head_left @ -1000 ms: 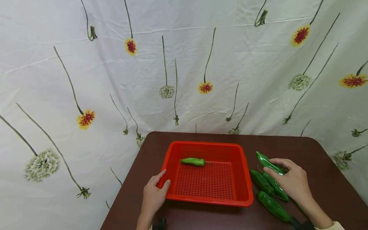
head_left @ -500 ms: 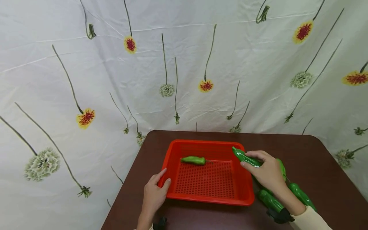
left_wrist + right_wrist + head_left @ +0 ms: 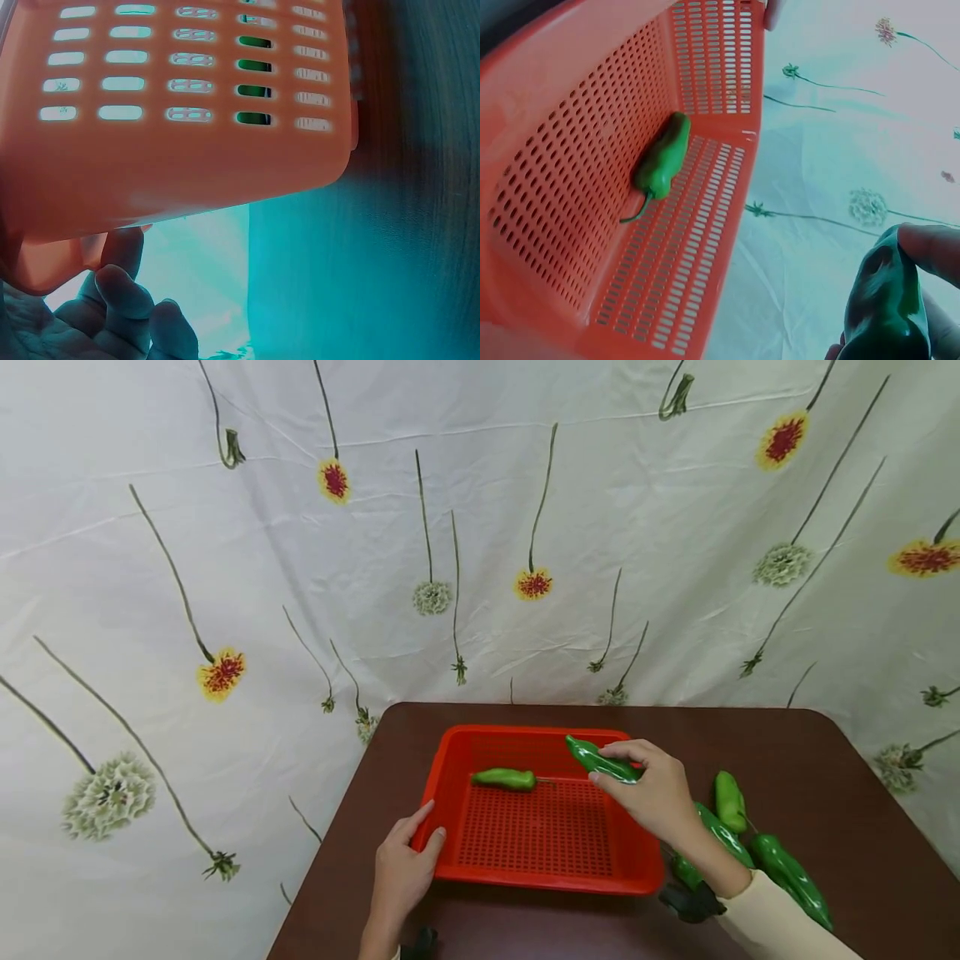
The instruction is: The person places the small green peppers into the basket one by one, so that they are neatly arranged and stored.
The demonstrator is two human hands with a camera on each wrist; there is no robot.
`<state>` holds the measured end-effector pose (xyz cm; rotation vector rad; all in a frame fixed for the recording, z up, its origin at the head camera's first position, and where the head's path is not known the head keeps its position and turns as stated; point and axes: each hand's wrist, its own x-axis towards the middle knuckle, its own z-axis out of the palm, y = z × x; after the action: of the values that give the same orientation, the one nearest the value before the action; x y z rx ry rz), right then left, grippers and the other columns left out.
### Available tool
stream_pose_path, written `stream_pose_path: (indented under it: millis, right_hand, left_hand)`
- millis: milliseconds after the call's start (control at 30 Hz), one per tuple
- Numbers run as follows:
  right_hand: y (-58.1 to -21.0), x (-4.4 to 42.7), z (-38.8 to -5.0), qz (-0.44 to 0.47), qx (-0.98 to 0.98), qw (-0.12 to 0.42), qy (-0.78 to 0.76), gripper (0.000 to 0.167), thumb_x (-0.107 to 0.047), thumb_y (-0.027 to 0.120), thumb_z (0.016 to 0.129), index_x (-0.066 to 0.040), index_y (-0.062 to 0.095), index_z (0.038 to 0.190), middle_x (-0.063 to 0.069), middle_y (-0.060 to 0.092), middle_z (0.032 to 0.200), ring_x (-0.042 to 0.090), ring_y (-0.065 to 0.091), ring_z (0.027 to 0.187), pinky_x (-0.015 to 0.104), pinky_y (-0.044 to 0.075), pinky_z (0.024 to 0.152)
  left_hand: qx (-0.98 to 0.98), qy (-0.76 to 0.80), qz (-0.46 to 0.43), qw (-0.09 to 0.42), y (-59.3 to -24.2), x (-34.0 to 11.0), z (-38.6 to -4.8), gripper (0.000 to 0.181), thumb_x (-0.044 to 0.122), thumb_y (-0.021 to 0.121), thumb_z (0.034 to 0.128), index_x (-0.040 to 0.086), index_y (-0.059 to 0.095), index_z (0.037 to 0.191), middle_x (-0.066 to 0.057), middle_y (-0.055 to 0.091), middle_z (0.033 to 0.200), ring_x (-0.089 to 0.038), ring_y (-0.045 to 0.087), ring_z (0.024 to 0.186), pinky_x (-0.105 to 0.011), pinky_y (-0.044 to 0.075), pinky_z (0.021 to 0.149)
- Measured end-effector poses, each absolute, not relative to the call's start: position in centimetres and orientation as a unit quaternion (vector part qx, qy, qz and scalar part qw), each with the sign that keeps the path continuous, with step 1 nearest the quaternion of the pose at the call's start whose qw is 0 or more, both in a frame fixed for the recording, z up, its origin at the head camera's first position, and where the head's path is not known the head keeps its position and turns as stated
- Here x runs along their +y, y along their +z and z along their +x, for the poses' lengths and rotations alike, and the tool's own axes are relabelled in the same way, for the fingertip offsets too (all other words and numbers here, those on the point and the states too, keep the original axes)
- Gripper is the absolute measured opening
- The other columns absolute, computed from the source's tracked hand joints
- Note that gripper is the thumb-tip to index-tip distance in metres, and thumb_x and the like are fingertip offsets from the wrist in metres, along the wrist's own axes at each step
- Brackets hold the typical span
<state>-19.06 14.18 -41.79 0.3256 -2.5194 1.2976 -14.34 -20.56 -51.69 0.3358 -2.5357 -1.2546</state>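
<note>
A red plastic basket [image 3: 540, 883] with a perforated bottom stands on the table, holding one light green pepper [image 3: 504, 779] near its back. My left hand [image 3: 401, 867] grips the basket's left rim; the left wrist view shows its fingers curled at the edge beside the slotted basket wall [image 3: 187, 165]. Over the basket's right part, my right hand [image 3: 658, 789] pinches a glossy dark green pepper [image 3: 600, 762] between thumb and fingers. That pepper [image 3: 885, 307] appears close up in the right wrist view, outside the rim line from that angle.
Right of the basket lie several more green peppers [image 3: 789, 878], some partly covered by the right forearm. The brown table [image 3: 480, 927] backs onto a white flower-print cloth [image 3: 487, 552]. A dark strap piece [image 3: 692, 902] hangs at the right wrist.
My right hand has lifted the dark green pepper off the pile and carried it left, over the basket. The left hand stays at the rim; the basket has not moved.
</note>
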Motion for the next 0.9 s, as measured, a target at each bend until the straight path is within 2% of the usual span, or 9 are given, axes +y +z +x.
stream_pose_path:
  millis: [200,467,633,900]
  right_hand:
    - [-41.9,12.5,-20.0,0.129,-0.878,0.147,0.437,0.031,-0.029,0.087,0.078,-0.023,0.076,0.107,-0.004,0.070,0.111,0.013,0.067,0.088,0.024,0.054,0.069]
    - [-42.3,10.7,-21.4,0.126,-0.879,0.118,0.445,0.031,-0.029,0.087,0.078,-0.024,0.077,0.107,-0.003,0.070,0.112,0.014,0.067,0.088,0.027,0.054,0.070]
    - [-42.4,9.3,-21.7,0.140,-0.873,0.102,0.456,0.031,-0.030,0.087,0.078,-0.025,0.076,0.107,-0.004,0.069,0.113,0.014,0.067,0.089,0.028,0.055,0.071]
    - [-42.8,7.0,-23.1,0.169,-0.862,0.071,0.473,0.031,-0.028,0.086,0.079,-0.025,0.076,0.108,-0.004,0.068,0.117,0.015,0.066,0.092,0.027,0.056,0.071]
  left_hand:
    - [-0.879,-0.436,0.126,0.146,-51.7,-20.5,-14.2,0.046,0.023,0.075,0.0901,0.029,0.066,0.135,0.001,0.069,0.119,-0.020,0.066,0.107,-0.038,0.052,0.084]
    - [-0.877,-0.440,0.128,0.142,-51.7,-20.4,-14.3,0.046,0.024,0.075,0.0900,0.028,0.065,0.135,0.000,0.069,0.119,-0.019,0.065,0.106,-0.037,0.052,0.084]
    - [-0.877,-0.441,0.134,0.136,-51.9,-20.4,-14.2,0.046,0.026,0.075,0.0895,0.029,0.066,0.135,0.002,0.068,0.119,-0.017,0.065,0.103,-0.033,0.052,0.081]
    - [-0.875,-0.441,0.125,0.156,-52.0,-20.4,-14.3,0.045,0.023,0.076,0.0887,0.028,0.067,0.133,0.001,0.069,0.115,-0.018,0.066,0.097,-0.030,0.054,0.075]
